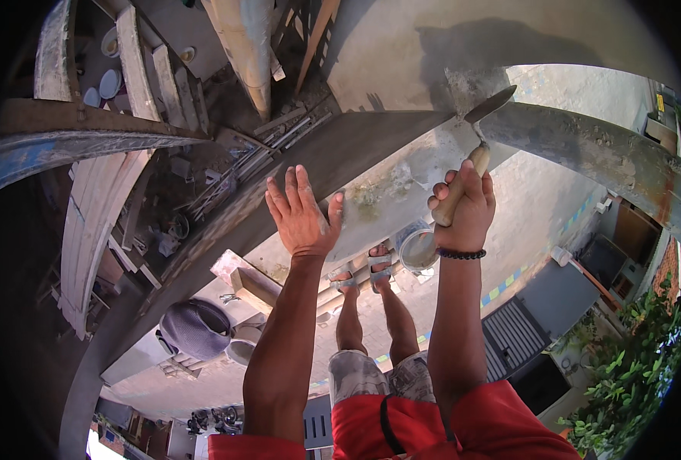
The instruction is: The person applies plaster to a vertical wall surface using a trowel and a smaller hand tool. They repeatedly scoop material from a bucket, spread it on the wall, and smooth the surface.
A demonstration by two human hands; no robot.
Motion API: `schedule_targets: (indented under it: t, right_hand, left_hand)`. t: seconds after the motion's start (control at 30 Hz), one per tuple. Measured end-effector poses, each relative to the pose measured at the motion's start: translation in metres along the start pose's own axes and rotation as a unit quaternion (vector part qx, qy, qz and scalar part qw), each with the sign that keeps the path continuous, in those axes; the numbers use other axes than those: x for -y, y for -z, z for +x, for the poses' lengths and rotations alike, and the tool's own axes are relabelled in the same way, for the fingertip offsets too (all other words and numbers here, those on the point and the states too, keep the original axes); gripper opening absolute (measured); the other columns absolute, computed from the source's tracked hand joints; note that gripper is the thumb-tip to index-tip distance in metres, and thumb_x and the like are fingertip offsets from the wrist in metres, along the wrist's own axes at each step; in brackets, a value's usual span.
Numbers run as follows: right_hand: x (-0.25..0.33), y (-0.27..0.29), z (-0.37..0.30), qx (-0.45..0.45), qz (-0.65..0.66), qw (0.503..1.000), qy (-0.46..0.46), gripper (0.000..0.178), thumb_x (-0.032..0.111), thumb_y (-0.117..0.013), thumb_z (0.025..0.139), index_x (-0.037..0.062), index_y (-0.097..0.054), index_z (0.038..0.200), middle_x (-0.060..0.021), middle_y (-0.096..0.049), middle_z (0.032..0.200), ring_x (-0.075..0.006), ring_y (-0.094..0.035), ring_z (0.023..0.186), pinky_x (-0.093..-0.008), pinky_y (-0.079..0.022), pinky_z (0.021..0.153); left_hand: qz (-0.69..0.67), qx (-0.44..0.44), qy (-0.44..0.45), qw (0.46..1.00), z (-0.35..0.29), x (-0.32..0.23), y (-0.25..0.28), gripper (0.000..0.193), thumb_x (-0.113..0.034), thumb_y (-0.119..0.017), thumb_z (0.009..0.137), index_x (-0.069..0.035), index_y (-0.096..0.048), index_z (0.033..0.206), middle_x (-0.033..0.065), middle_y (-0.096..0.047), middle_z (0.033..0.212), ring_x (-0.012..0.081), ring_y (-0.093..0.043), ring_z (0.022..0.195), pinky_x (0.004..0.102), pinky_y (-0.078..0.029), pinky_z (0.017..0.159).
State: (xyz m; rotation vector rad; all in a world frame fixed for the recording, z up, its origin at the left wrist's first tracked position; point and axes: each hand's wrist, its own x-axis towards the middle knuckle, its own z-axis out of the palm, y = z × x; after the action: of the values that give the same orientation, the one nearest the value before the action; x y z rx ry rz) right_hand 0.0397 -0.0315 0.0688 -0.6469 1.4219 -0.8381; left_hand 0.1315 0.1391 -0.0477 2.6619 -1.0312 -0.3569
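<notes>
My right hand (469, 198) is closed around the wooden handle of a trowel (491, 106), and its dark metal blade points up and to the right. Behind the blade is a patch of rough mortar (471, 86) at the corner where the plastered wall (386, 57) meets a grey concrete beam (578, 146); whether the blade touches it I cannot tell. My left hand (304, 213) is raised with its fingers stretched out and holds nothing. Grey smears mark that hand near the thumb. It is nearest the grey ledge (356, 142) that runs along the wall's foot.
Below my right hand stands a bucket (419, 247), close to my sandalled feet (379, 261). Wooden planks (99, 230) and poles crowd the left side. A dark rounded bundle (195, 330) lies at lower left. Leafy plants (632, 368) grow at lower right.
</notes>
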Motion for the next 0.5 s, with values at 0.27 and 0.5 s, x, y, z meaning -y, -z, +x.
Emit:
schedule_targets:
  t: [0.27,0.5]
  right_hand:
    - [-0.004,0.004,-0.008,0.010,0.015,0.999,0.039,0.023,0.014,-0.056,0.090,0.0063,-0.043,0.107,-0.0050,-0.049,0.073,-0.0133,-0.052,0.051,-0.0282,-0.044,0.040]
    - [0.009,-0.001,-0.017,-0.001,-0.014,0.996,0.085,0.018,0.015,-0.057,0.090,0.0082,-0.044,0.099,-0.0037,-0.049,0.071,-0.0136,-0.052,0.050,-0.0288,-0.045,0.041]
  left_hand:
    - [0.001,0.006,0.000,1.000,-0.004,0.003,0.000,0.077,-0.051,-0.051,0.087,-0.001,-0.029,0.141,0.0188,-0.038,0.138,0.0468,-0.022,0.133,0.0550,-0.015,0.110]
    - [-0.005,0.002,-0.004,1.000,-0.004,0.003,0.000,0.077,-0.051,-0.051,0.087,-0.001,-0.028,0.142,0.0186,-0.038,0.138,0.0472,-0.023,0.133,0.0553,-0.016,0.109]
